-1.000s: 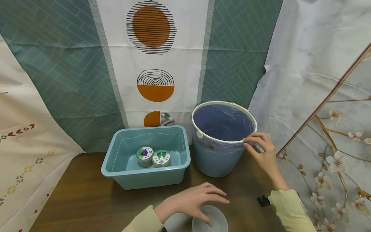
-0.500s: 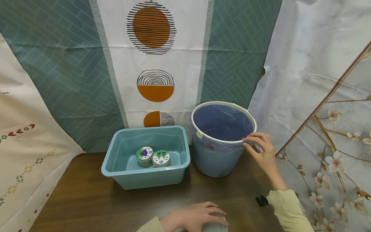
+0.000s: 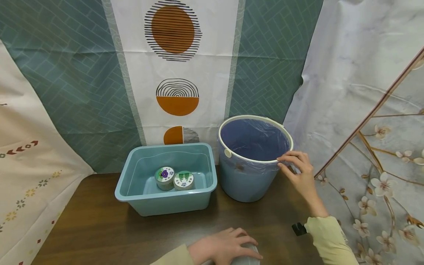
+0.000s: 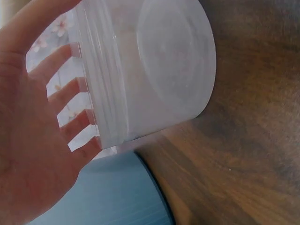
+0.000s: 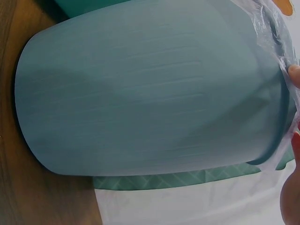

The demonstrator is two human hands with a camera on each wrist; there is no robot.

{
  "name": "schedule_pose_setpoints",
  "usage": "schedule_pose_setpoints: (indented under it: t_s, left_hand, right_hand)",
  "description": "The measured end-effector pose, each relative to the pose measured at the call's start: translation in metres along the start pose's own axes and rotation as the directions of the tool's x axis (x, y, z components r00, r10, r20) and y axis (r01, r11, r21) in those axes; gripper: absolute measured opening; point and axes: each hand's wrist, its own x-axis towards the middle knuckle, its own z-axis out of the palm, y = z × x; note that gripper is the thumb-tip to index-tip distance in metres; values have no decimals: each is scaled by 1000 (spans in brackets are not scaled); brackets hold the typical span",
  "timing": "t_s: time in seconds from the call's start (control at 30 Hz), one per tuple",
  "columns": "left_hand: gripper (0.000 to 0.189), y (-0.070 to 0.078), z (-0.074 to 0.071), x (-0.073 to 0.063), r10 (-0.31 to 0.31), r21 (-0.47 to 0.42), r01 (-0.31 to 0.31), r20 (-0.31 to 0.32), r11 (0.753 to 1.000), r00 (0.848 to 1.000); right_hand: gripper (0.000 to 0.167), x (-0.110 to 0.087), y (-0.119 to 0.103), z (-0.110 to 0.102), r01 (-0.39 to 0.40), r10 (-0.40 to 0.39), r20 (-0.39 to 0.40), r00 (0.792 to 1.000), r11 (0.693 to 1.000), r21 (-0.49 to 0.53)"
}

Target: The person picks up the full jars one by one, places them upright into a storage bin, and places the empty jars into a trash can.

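Observation:
A clear, frosted plastic jar [image 4: 164,61] stands on the table at the near edge of the head view. My left hand [image 3: 228,246] is over its top, fingers and thumb curled around the ribbed upper rim; the hand hides much of the jar in the head view. My right hand [image 3: 298,169] pinches the white rim of a blue trash can [image 3: 246,186] between thumb and fingers, at the can's near right side. A thin clear bag [image 5: 265,28] lines the can and folds over its rim.
Left of the can stands a teal plastic basin [image 3: 169,204]. Two small round tins, one with a purple flower label [image 3: 165,173] and one with a green leaf label [image 3: 183,179], sit inside it. Patterned cloths [image 3: 275,73] hang behind the brown table [image 3: 99,228].
My left hand has come down and nearer to me, from spread fingers above the jar to a grip on its rim. My right hand stays at the can's rim.

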Motion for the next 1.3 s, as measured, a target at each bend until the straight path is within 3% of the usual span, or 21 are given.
schedule_pose_setpoints:
  t_s: [0.2,0.47,0.63,0.97,1.3]
  left_hand:
    - [70,-2,-5,3,-1,46,0,21,999,1000]
    - [91,-13,-18,-2,-18,-24,19,17,1000,1000]
    - [99,-22,-36,-6,-20,-24,20,23,1000,1000]
    - [100,-34,-96,-10,-54,7,54,35,999,998]
    - [99,-33,-159,-12,-67,34,64,72,997,995]
  right_hand:
    - [33,1,-4,-1,-18,18,9,1000,1000,-10]
    - [20,-5,12,-5,-9,9,7,1000,1000,-6]
    - [19,-3,11,-5,-1,1,15,1000,1000,-3]
    - [24,-3,12,-3,-8,9,28,1000,1000,-5]
    - [35,-2,7,-2,-16,17,23,1000,999,-33]
